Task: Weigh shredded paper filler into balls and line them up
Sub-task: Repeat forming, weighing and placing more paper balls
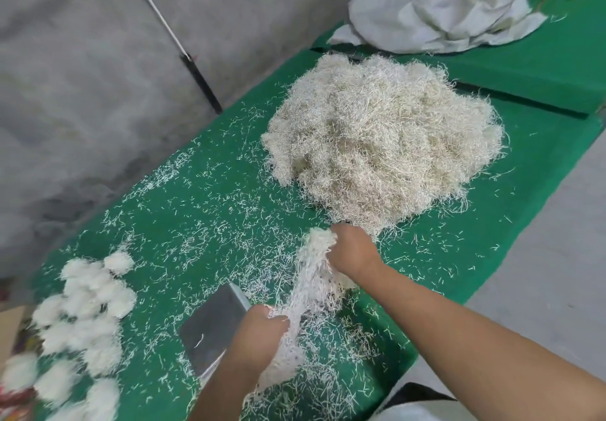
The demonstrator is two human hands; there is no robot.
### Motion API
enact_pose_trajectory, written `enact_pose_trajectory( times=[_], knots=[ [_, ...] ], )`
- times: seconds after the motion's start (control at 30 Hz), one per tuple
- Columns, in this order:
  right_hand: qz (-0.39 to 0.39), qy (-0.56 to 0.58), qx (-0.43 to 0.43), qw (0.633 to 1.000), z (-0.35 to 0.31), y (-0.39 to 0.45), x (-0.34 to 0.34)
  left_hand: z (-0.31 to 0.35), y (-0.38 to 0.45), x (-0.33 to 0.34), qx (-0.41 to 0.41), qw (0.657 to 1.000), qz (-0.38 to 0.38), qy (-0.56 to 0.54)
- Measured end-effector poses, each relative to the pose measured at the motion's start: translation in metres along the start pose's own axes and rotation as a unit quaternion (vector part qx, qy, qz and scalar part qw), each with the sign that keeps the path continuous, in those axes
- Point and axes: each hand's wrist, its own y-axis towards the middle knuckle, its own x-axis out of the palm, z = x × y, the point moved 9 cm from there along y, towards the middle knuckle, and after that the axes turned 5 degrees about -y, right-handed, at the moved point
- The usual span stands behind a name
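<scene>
- Standing right by the green table (210,164) here. Both hands are on 1 stretched clump of shredded paper (311,276), pulling it apart between them.
- Right hand (352,251) is up top, fingers curled tight into the upper end of the clump, just beside the near edge of the big pile (383,138).
- Left hand (264,325) is lower and closer to the person, fingers pinched round the bottom end, with a loose tail of shreds hanging below the fist.
- So the clump's long axis runs diagonally, from the left hand up and away to the right hand. That line is what the next pull turns on, I'd guess: it looks set to tear somewhere in the middle.
- The scale (213,328), a grey metal platform, sits just left of the left hand, partly hidden by that arm. Left hand is clearly the nearer one for dropping a portion on it.
- Finished balls (88,319) are bunched at the far left, well apart from the hands; that corner is blurry so I won't count them.
- Loose strands litter the table everywhere.
</scene>
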Motion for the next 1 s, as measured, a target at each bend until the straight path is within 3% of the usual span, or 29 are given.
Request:
enact_pose_trajectory(
  times=[0.1,0.17,0.27,0.33,0.4,0.47,0.5,0.6,0.7,0.83,1.0],
  knots=[
    [0.069,0.088,0.132,0.985,0.048,0.024,-0.031,-0.019,0.003,-0.021,-0.013,0.998,0.064,0.008],
    [0.093,0.099,0.165,0.977,0.067,0.035,-0.048,-0.036,0.004,-0.034,-0.028,0.994,0.101,-0.026],
    [0.026,0.081,0.174,0.981,0.068,0.045,-0.045,-0.046,0.007,-0.045,-0.023,0.99,0.133,-0.033],
    [-0.024,0.051,0.169,0.984,0.064,0.045,-0.037,-0.039,0.01,-0.046,-0.019,0.99,0.138,-0.038],
    [0.024,0.054,0.131,0.99,0.052,0.037,-0.043,-0.026,0.015,-0.045,-0.003,0.988,0.145,-0.054],
    [0.096,0.082,0.039,0.991,0.024,0.019,-0.053,-0.007,0.01,-0.048,0.02,0.981,0.17,-0.085],
    [0.088,0.11,-0.014,0.99,0.006,0.008,-0.049,0.004,0.003,-0.05,0.028,0.979,0.178,-0.099],
    [-0.096,0.164,-0.12,0.974,-0.039,-0.024,-0.002,0.04,-0.009,-0.048,0.056,0.981,0.163,-0.091],
    [-0.221,0.139,-0.113,0.959,-0.04,-0.045,0.043,0.067,-0.015,-0.053,0.081,0.974,0.158,-0.142],
    [-0.297,0.051,0.016,0.953,0.021,-0.051,0.078,0.088,-0.027,-0.077,0.111,0.952,0.191,-0.212],
    [-0.286,-0.095,0.123,0.946,0.095,-0.045,0.083,0.107,-0.038,-0.1,0.15,0.939,0.199,-0.236]
  ],
)
